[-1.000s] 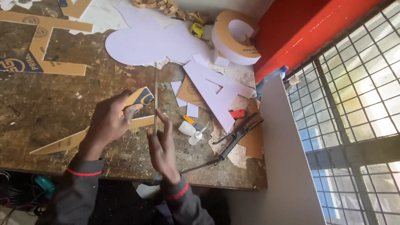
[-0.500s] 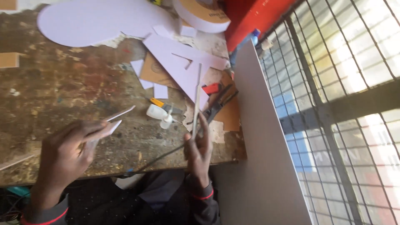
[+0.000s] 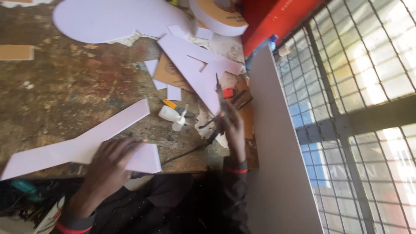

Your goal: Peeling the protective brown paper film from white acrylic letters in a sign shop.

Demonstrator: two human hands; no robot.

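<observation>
A long, bent white foam-board piece (image 3: 82, 145) is seen lying across the lower left of the frame on the worn, stained wooden workbench (image 3: 65, 91), running from the far left edge up toward the centre. It is pressed down by the left hand (image 3: 110, 162), whose fingers are spread flat over its lower right end, near the front edge of the bench. To the right of centre, the right hand (image 3: 232, 128) is closed around a thin dark blade-like tool (image 3: 220, 93), which is held with its point up and tilted slightly left; what kind of tool it is cannot be told for certain. Just left of that hand a small white glue bottle (image 3: 172, 116) is laid on its side, and a yellow-handled cutter (image 3: 171, 105) is found just beside it. Above them, several white foam-board offcuts (image 3: 190, 69) and a brown cardboard scrap (image 3: 169, 73) are scattered. A large rounded white sheet (image 3: 108, 19) is spread over the upper left, and a thick roll of tape (image 3: 216, 17) is placed at the top centre. A tall grey board (image 3: 273, 143) is stood against the bench's right side, and a wire-mesh window (image 3: 359, 99) fills the right of the frame.
</observation>
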